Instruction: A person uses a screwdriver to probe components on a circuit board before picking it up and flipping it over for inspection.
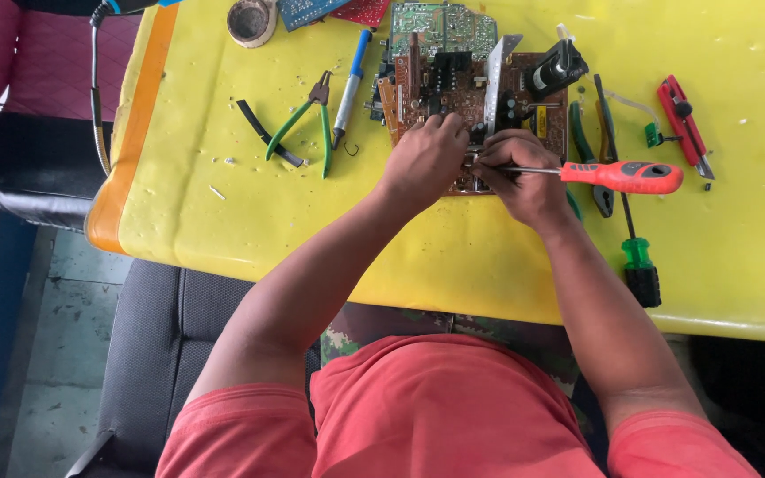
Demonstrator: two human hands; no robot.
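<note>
- Brown circuit board (453,93) lies on the yellow table (737,257), near its middle.
- Left hand (425,159) rests curled on the board's front edge; what it grips cannot be told.
- Right hand (524,173) is closed around an orange-handled screwdriver (622,176), held level, tip between the hands.
- Green-handled pliers (307,124) and a blue soldering iron (350,87) lie to the left.
- A red utility knife (683,124) lies to the right.

Counted on the yellow surface (453,257): two screwdrivers, one orange-handled (622,176), one green-handled (637,257); two green-handled pliers (307,119) (591,146); one red utility knife (683,119); one soldering iron (350,88); one brown circuit board (453,97).
</note>
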